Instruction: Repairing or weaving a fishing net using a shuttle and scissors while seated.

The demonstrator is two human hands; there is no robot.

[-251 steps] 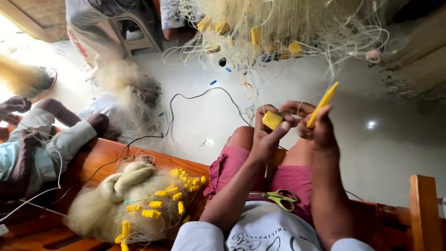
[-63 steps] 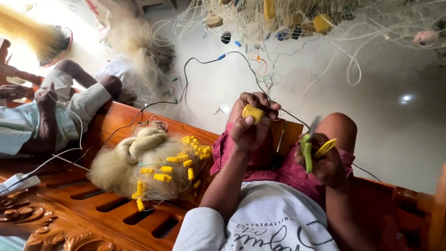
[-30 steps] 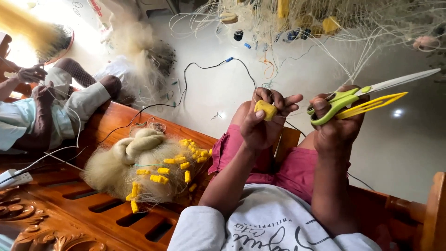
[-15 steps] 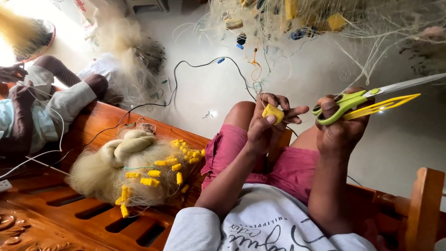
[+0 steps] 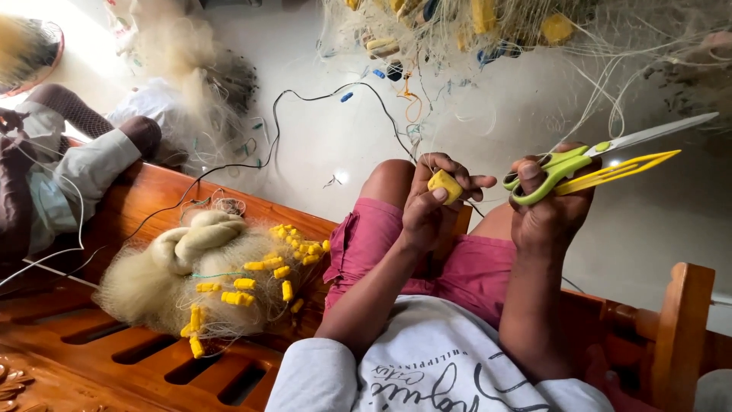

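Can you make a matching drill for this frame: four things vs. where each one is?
Things:
1. yellow float
2. green-handled scissors
3. bundled net with yellow floats
4. black cable

Places:
A. on the white floor
B. on the wooden bench seat
C. in the right hand
D. in the left hand

Pairs: 1-D, 2-C, 3-B, 4-A

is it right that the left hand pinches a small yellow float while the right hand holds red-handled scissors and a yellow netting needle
Not quite: in the head view the scissors in the right hand have green handles, not red. The left hand does pinch the small yellow float, and the yellow netting needle is there.
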